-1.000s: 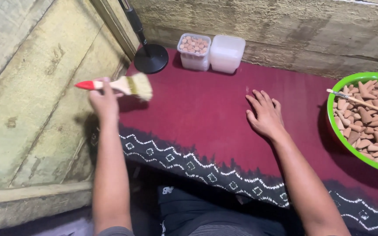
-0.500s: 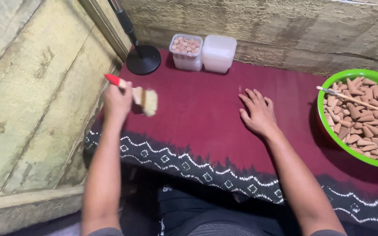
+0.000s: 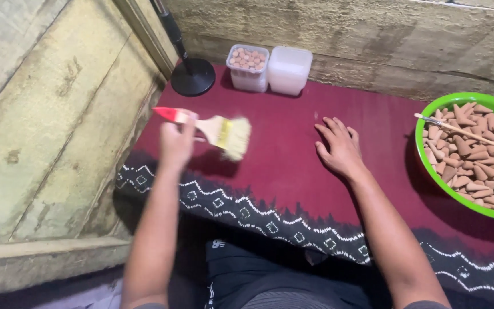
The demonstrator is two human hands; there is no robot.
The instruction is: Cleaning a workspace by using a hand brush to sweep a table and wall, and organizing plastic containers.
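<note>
Paintbrush [image 3: 215,130] sits above the maroon cloth [image 3: 293,166], long axis near horizontal, red handle tip pointing left, bristles right and slightly down. Left hand [image 3: 177,142] fisted around the handle, wrist raised. Right hand [image 3: 341,150] flat on the cloth, fingers spread.

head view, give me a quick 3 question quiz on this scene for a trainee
1. True or false: the left hand grips a paintbrush with a red-tipped handle and pale bristles.
2. Multiple choice: where does the right hand rest? A) inside the green bowl B) flat on the maroon cloth C) on the clear container of round pieces
3. Fill in: the thin stick lies across the brown cone-shaped pieces in the ____ bowl.

Key: 1 true; 2 B; 3 green
</note>
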